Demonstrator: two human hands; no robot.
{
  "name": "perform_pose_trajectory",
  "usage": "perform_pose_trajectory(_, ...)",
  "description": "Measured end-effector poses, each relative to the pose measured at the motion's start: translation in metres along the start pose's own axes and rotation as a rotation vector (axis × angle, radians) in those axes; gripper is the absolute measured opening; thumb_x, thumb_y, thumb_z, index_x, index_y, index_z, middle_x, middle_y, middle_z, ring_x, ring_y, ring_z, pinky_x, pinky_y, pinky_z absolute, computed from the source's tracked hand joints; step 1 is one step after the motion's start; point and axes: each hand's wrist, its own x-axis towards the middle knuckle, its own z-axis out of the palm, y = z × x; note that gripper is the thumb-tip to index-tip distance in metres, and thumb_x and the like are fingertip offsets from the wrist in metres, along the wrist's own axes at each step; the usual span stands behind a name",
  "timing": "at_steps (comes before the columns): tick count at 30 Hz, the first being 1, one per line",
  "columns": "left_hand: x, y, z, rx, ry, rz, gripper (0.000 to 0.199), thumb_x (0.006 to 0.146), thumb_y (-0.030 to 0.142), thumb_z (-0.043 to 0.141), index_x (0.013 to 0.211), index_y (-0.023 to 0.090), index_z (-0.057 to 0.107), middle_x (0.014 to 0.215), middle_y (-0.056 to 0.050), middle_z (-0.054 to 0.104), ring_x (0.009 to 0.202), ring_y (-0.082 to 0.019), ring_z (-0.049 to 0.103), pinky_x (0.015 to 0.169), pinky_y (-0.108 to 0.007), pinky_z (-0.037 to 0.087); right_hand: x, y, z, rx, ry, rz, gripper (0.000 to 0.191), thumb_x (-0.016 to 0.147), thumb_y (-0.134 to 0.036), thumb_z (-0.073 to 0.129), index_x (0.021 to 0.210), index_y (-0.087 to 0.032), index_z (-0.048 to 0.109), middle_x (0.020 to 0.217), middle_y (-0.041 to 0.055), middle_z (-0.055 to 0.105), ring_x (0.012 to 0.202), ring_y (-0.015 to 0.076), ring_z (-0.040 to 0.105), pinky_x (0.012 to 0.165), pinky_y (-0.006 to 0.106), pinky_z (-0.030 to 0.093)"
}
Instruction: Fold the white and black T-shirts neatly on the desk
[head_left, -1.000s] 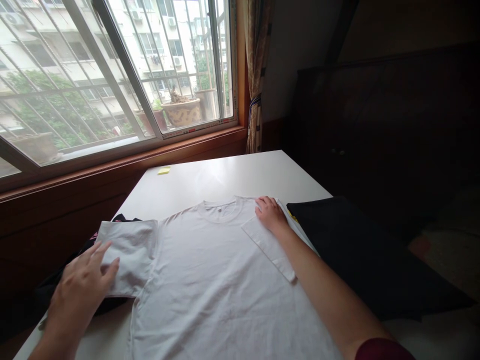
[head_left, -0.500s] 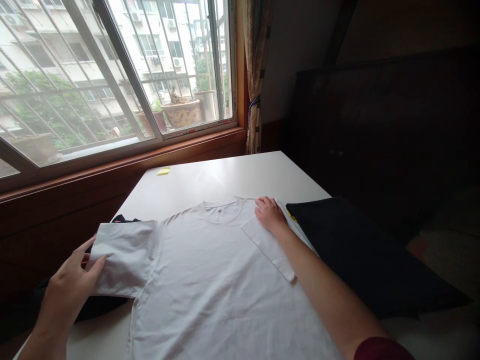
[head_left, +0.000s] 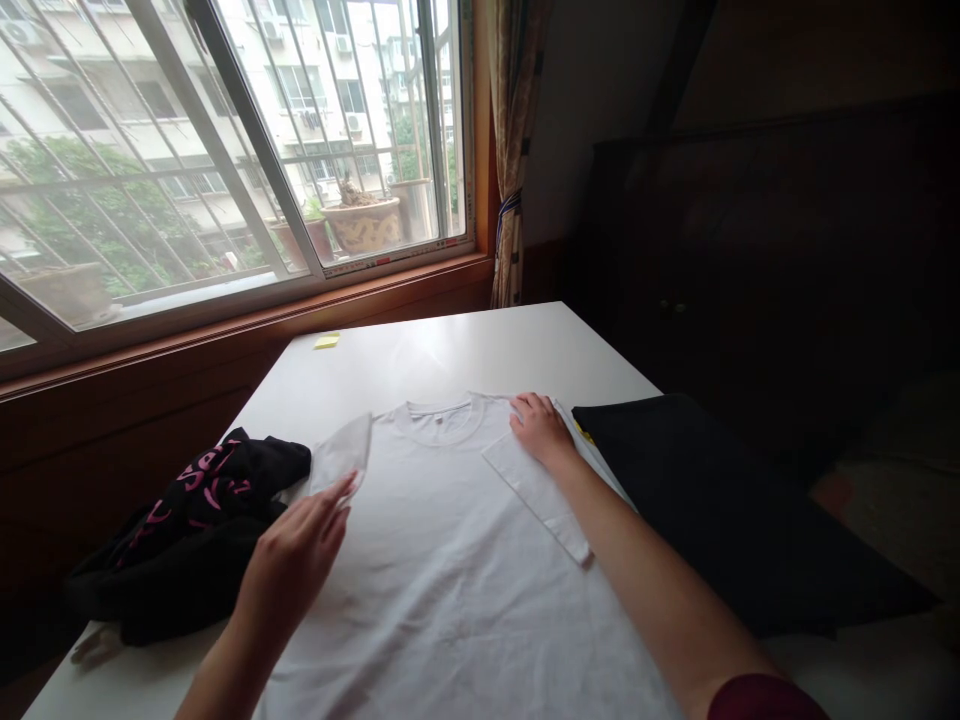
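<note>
A white T-shirt (head_left: 442, 540) lies spread on the white table (head_left: 450, 350), its collar toward the far side. My left hand (head_left: 300, 540) pinches the edge of its left sleeve (head_left: 345, 450), which is lifted and turned inward over the shirt's body. The right sleeve (head_left: 536, 500) lies folded in across the front. On the shirt's right shoulder my right hand (head_left: 541, 428) rests flat, with its fingers over the cloth.
A crumpled black garment with pink lettering (head_left: 195, 530) lies at the left table edge. Dark folded cloth (head_left: 720, 500) covers the right side. A yellow note (head_left: 327, 341) is on the far left corner. Beyond stand a barred window and a curtain (head_left: 512, 150).
My left hand has moved right, bringing the left sleeve inward from its outstretched position and uncovering the black garment. My right hand has stayed in place.
</note>
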Motion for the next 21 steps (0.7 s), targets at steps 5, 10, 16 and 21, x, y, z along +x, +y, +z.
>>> perform_pose_trajectory(5,-0.028,0.016,0.016,-0.053,-0.258,0.138,0.056,0.102,0.027,0.054,0.156,0.029,0.041,0.139,-0.007,0.067,0.117,-0.023,0.068,0.099,-0.035,0.057,0.000,-0.001,0.000,-0.009,-0.001,-0.003,0.037,0.100,-0.029,0.049,0.131,-0.022,0.067,0.137,0.0104,0.062,0.121,0.0266,0.051,0.101,0.036,0.041)
perform_pose_trajectory(10,-0.074,-0.019,0.012,0.024,-0.182,0.054,0.057,0.101,0.038,0.057,0.156,0.029,0.042,0.144,-0.008,0.063,0.126,-0.026,0.064,0.105,-0.040,0.056,0.000,-0.001,0.000,-0.014,-0.002,-0.002,0.036,0.099,-0.028,0.051,0.130,-0.022,0.067,0.136,0.0096,0.062,0.121,0.0269,0.051,0.098,0.036,0.042)
perform_pose_trajectory(16,-0.127,-0.044,0.011,0.028,-0.117,-0.110,0.058,0.099,0.046,0.056,0.153,0.029,0.045,0.143,-0.009,0.063,0.126,-0.028,0.064,0.105,-0.044,0.056,-0.002,-0.019,-0.009,-0.016,0.017,-0.014,0.034,0.097,-0.023,0.054,0.127,-0.021,0.069,0.137,0.0109,0.062,0.123,0.0291,0.050,0.101,0.039,0.042)
perform_pose_trajectory(21,-0.135,-0.041,0.013,-0.034,-0.029,-0.217,0.045,0.098,0.043,0.057,0.141,0.030,0.058,0.131,-0.008,0.068,0.117,-0.028,0.067,0.101,-0.043,0.058,-0.031,-0.098,-0.024,0.218,-0.043,-0.456,0.022,0.096,-0.025,0.059,0.114,-0.020,0.072,0.123,0.0095,0.068,0.112,0.0246,0.057,0.099,0.036,0.044)
